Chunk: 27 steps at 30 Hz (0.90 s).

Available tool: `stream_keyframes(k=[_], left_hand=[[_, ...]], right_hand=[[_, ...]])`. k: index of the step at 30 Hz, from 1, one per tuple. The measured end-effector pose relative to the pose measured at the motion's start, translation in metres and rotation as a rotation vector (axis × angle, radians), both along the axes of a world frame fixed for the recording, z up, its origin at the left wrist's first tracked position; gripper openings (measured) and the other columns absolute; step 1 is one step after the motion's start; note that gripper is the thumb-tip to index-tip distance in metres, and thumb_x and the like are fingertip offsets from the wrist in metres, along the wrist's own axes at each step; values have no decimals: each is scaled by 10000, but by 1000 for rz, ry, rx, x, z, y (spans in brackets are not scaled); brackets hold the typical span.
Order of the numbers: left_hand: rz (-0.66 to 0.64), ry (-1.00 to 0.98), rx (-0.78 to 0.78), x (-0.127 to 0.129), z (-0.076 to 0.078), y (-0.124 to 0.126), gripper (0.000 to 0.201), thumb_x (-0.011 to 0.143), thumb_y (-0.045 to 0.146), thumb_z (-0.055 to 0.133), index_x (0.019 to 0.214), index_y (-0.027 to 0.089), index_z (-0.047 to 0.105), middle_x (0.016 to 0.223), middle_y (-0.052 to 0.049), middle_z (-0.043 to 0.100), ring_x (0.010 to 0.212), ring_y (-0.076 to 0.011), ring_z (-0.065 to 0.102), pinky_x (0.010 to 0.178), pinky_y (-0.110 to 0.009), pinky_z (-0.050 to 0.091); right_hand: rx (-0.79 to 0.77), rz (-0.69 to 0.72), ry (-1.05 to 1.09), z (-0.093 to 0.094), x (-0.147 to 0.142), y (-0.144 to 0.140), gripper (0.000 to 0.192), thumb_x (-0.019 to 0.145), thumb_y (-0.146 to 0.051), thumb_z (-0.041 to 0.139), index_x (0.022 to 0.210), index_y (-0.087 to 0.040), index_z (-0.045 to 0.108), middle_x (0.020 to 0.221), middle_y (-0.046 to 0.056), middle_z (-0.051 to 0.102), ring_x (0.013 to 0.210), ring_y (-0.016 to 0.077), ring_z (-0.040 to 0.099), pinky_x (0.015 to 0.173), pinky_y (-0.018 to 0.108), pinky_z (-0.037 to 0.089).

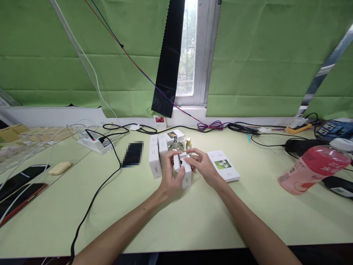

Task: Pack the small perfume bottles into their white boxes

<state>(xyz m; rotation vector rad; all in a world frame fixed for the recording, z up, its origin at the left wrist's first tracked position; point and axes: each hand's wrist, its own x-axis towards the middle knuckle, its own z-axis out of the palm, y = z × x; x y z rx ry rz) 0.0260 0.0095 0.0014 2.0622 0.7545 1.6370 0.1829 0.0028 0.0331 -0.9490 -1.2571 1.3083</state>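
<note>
My left hand (172,174) grips a small white cardboard box (186,179) from its left side, thumb on the front. At the top of this box, the fingers of my right hand (200,164) are bent together over the flap; what they pinch is partly hidden. Just behind stand small glass bottles, one with a gold cap (188,142) and another with a silver cap (175,140). Several more white boxes (155,162) stand upright to the left. Right of my hands lies a flat white box (224,165) with a green picture.
A pink drink bottle (311,169) leans at the right. Black cable (93,204) runs across the left side from a power strip (95,144). Phones (20,197) and a cream case (60,168) lie far left. Cables and a yellow meter (299,128) line the wall.
</note>
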Motion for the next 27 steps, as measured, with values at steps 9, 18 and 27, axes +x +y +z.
stream_keyframes(k=[9,18,27], left_hand=[[-14,62,-26,-1,7,1,300,939,275,510,1232,247,453,1167,-79,510,1103,-239,539,915,-401,501],[-13,153,-45,-3,15,-1,311,906,230,509,1214,256,477,1143,-65,515,1027,-225,561,877,-396,509],[-32,174,-60,-4,16,-1,315,891,210,502,1202,256,481,1140,-62,510,1022,-225,564,881,-390,507]], right_hand=[[-8,-2,5,-2,6,4,407,736,-401,782,1056,-163,697,550,-61,527,548,110,431,550,268,339],[-13,4,3,-1,9,5,377,729,-383,789,1030,-163,733,567,-39,586,552,114,472,554,276,358],[-21,5,-11,1,11,7,407,711,-397,799,1030,-153,727,559,-40,581,545,116,473,548,282,360]])
